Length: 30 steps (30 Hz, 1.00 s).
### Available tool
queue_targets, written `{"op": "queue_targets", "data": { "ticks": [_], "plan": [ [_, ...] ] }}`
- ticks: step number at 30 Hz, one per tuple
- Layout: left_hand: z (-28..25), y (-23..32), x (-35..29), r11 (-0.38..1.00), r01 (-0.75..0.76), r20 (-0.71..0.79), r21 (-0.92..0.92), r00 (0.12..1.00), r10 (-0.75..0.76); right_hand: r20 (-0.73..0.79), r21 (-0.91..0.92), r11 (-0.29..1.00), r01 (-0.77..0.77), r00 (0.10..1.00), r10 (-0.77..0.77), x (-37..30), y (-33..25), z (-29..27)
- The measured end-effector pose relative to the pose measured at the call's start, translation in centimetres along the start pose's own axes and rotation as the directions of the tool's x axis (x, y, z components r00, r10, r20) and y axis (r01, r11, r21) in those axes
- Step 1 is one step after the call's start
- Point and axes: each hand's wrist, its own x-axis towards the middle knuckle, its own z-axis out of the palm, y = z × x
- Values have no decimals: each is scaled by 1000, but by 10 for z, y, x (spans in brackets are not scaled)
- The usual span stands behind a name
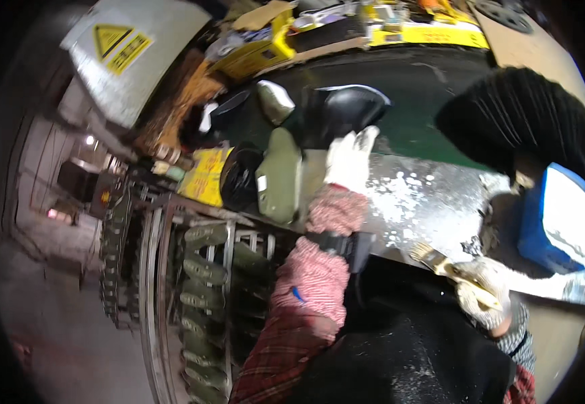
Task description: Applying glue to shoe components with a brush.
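My left hand (350,161), in a white glove, reaches forward over the bench with its fingers stretched out. Its fingertips are at the near edge of a black curved piece (354,106); whether they touch it I cannot tell. In my right hand (486,296), also gloved, is a flat paintbrush (430,257) with pale bristles, held by its handle near the bench's front edge. Left of my left hand lies an olive-green curved plate (279,178), with a smaller olive piece (275,102) beyond it. White spots cover the metal sheet (434,198) under my arm.
A blue tub (531,219) with white contents stands at the right, before a fanned stack of black curved sheets (521,121). Yellow boxes (255,57) of small items line the back. At the lower left, a rack (228,296) holds several olive plates.
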Motion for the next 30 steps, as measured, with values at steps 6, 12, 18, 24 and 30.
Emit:
{"op": "queue_targets", "data": {
  "ticks": [6,12,18,24,30],
  "plan": [
    [8,2,-64,-157,-237,-131,-959,859,-495,19,-77,995,-69,997,71,1,-10,8],
    [21,-96,-171,514,36,-476,-857,328,-816,113,-181,978,108,990,-89,21,-55,26],
    [14,-108,-154,447,481,-122,-754,567,-815,-52,81,982,-170,983,174,7,-56,24],
    [3,-66,-210,46,69,22,-997,753,-658,-475,-806,572,-152,743,-471,-22,-50,-103],
    [5,-27,-271,-890,-9,396,-456,893,-212,-782,-322,853,-411,623,5,-30,-59,-182]
  ]
}}
